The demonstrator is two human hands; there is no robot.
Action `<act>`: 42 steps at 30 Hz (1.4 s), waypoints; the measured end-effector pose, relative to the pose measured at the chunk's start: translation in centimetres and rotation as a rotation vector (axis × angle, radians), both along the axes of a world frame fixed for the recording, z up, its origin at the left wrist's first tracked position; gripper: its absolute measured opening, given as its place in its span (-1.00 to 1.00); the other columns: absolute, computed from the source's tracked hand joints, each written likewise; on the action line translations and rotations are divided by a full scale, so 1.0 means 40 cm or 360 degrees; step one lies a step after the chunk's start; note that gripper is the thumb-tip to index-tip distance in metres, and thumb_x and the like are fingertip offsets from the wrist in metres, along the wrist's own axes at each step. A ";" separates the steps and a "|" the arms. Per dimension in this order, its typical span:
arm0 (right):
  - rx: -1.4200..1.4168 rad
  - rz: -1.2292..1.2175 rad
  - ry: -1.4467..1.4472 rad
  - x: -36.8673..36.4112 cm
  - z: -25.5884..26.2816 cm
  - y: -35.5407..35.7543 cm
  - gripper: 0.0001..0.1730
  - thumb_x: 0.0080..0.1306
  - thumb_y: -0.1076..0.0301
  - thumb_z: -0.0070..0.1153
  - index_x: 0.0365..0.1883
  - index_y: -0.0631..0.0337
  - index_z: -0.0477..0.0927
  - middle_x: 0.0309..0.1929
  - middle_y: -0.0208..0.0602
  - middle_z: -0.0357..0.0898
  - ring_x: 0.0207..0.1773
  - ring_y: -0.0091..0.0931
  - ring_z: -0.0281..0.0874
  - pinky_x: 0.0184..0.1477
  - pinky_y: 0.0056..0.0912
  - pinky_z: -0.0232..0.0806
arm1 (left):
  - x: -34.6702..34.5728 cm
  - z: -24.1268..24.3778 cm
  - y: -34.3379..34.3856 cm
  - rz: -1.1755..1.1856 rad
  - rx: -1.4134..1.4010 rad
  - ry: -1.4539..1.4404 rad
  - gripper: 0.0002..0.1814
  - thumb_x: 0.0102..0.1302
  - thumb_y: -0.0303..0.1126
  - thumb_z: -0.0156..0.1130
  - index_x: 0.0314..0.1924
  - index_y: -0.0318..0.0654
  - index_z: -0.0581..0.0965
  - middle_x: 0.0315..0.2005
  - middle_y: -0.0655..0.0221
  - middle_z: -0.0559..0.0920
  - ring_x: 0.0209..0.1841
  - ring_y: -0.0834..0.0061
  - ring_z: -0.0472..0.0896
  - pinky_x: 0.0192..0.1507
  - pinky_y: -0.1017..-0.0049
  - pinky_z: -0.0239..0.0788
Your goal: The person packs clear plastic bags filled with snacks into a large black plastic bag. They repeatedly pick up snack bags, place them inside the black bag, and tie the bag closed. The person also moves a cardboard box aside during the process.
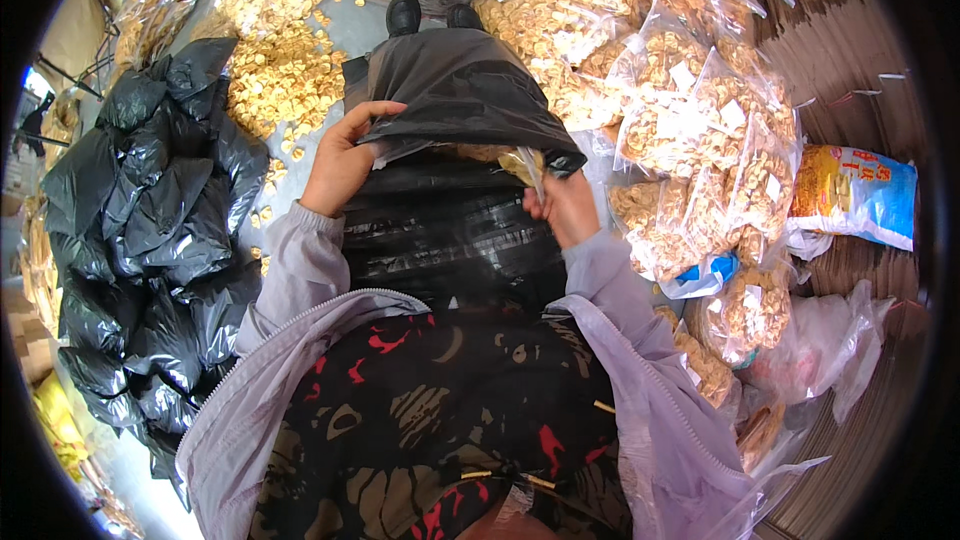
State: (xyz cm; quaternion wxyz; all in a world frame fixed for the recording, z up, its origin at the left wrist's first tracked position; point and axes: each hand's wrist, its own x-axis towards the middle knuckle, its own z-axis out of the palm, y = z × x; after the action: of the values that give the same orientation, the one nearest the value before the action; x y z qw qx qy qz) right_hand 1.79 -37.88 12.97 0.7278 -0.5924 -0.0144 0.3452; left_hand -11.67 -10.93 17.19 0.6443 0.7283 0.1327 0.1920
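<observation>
A black plastic bag [457, 82] lies over my lap, its edge drawn up between both hands. My left hand [345, 157] pinches the bag's edge on the left, thumb below and fingers on top. At the opening's right end is my right hand [559, 202], its fingers closed around a clear plastic edge next to a yellowish piece [519, 165] that shows inside the opening. The hand is slightly blurred. The rest of what the bag holds is hidden by the black plastic.
Filled black bags [165, 217] are piled on the left, beside loose golden, coin-like pieces [285, 75] on the floor. Clear bags of similar pieces [660, 120] crowd the right. Beyond them are a printed blue and yellow package [855, 195] and stacked brown sheets [840, 82].
</observation>
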 end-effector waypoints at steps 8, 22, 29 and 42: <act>0.0047 -0.0236 -0.0937 0.053 0.103 -0.181 -0.57 0.18 0.48 0.07 0.06 0.27 0.39 -0.55 -0.34 0.51 -0.55 -0.54 0.45 -0.50 -0.52 0.32 | -0.035 0.079 0.005 0.0097 0.0076 -0.0143 -0.60 0.13 -0.73 -0.06 -0.11 -0.35 0.63 -0.15 0.35 0.66 -0.04 0.56 0.56 0.09 0.59 0.31; -0.0050 -0.0515 -0.1193 -0.078 0.161 -0.122 -0.78 0.29 0.59 0.00 -0.09 0.29 0.54 -0.49 -0.30 0.56 -0.55 -0.58 0.50 -0.50 -0.58 0.33 | -0.261 0.125 -0.178 0.0072 0.0168 -0.0034 -0.58 0.00 -0.75 -0.16 -0.16 -0.41 0.56 -0.23 0.33 0.62 -0.05 0.51 0.54 0.09 0.59 0.26; -0.0093 -0.0367 -0.0506 -0.168 0.069 -0.237 -0.78 0.25 0.59 0.02 -0.12 0.24 0.47 -0.70 -0.47 0.39 -0.77 -0.68 0.20 -0.71 -0.63 0.02 | -0.347 0.058 -0.193 -0.0016 -0.0079 0.0351 -0.53 -0.01 -0.67 0.12 0.00 -0.28 0.50 -0.56 0.67 0.17 -0.49 0.79 0.15 -0.39 0.73 -0.03; -0.0540 0.1069 -0.2513 -0.265 0.114 -0.021 -0.50 0.07 0.33 0.27 0.02 0.22 0.55 -0.25 -0.12 0.60 -0.15 -0.13 0.56 -0.13 -0.22 0.42 | -0.286 -0.014 -0.190 0.0406 0.0796 0.0179 -0.56 -0.11 -0.77 0.09 -0.16 -0.26 0.49 -0.48 0.35 0.39 -0.46 0.49 0.36 -0.36 0.51 0.26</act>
State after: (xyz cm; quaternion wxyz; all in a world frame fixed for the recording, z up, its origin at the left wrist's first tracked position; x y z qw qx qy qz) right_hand -8.82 -38.72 17.51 0.2669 -0.7231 -0.6365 0.0276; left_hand -23.09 -18.54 16.65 0.4069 0.8515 0.2071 0.2577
